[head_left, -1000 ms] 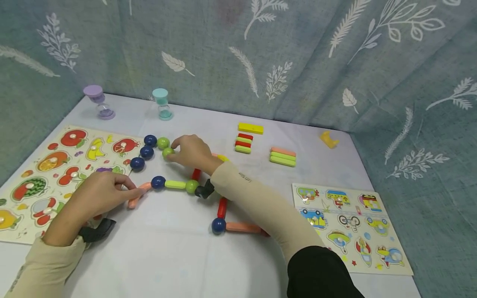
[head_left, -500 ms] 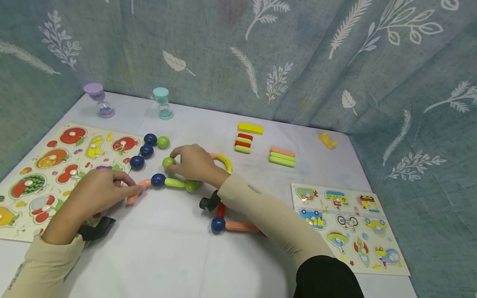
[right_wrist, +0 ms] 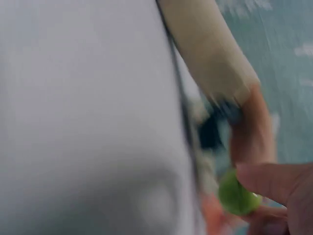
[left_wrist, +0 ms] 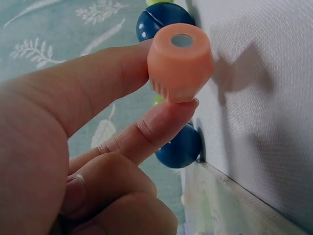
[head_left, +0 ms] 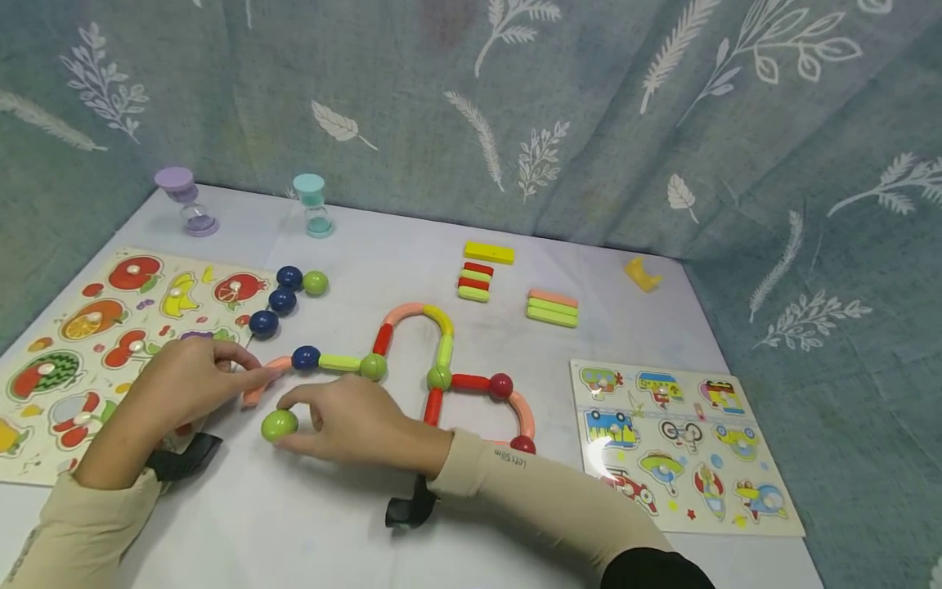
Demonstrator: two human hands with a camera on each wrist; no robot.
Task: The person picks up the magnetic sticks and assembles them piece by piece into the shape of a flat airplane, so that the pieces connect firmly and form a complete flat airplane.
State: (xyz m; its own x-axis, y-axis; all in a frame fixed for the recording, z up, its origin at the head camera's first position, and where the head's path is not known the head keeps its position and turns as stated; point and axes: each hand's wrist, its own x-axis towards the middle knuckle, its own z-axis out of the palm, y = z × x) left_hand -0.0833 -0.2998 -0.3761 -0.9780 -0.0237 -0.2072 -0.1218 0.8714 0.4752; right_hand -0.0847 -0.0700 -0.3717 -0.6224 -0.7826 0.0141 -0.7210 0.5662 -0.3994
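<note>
My left hand (head_left: 193,383) pinches a curved salmon-coloured magnetic rod (head_left: 253,397) between thumb and forefinger. In the left wrist view, the rod's end (left_wrist: 180,66) shows a round metal disc. The rod's other end meets a navy ball (head_left: 305,358), which joins a lime rod (head_left: 340,362) and a green ball (head_left: 373,366). Just in front of that rod, my right hand (head_left: 353,421) holds a loose green ball (head_left: 280,425) between thumb and fingers. The ball (right_wrist: 238,193) also shows, blurred, in the right wrist view. My right forearm covers part of the red-and-salmon loop (head_left: 522,409).
Spare navy balls (head_left: 283,300) and a green ball (head_left: 316,283) lie beside the fruit puzzle board (head_left: 165,315). Stacked rods (head_left: 552,309), a yellow block (head_left: 489,253) and two sand timers (head_left: 314,206) stand behind. A vehicle puzzle board (head_left: 680,446) lies right.
My right hand has brought the green ball from beside the spare balls toward me and left, down to the rod's free end. My left hand stays on the salmon rod.
</note>
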